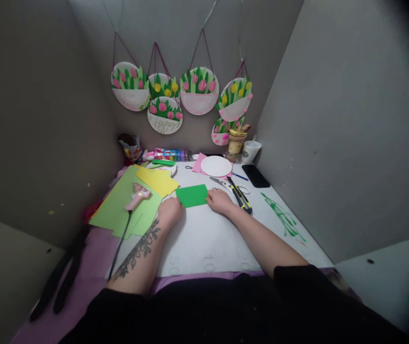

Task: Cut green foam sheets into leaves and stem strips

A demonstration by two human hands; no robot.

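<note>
A dark green rectangle of paper (192,196) spans the gap between my two hands, over the white-covered table. My left hand (171,210) grips its left edge with curled fingers. At the opposite edge, my right hand (219,200) has its fingers closed on the paper. Just beyond my right hand lie scissors (220,181) and a yellow-and-black utility knife (240,197). Left of my left hand, a pink glue gun (139,196) rests on light green sheets (111,206), with yellow paper (157,179) overlapping them.
A white paper circle (216,166) lies on pink paper at the back. To the right are a black phone (256,176) and green paper strips (283,216). A white cup (250,152) stands in the back corner. Paper-plate flower baskets (199,103) hang on the wall.
</note>
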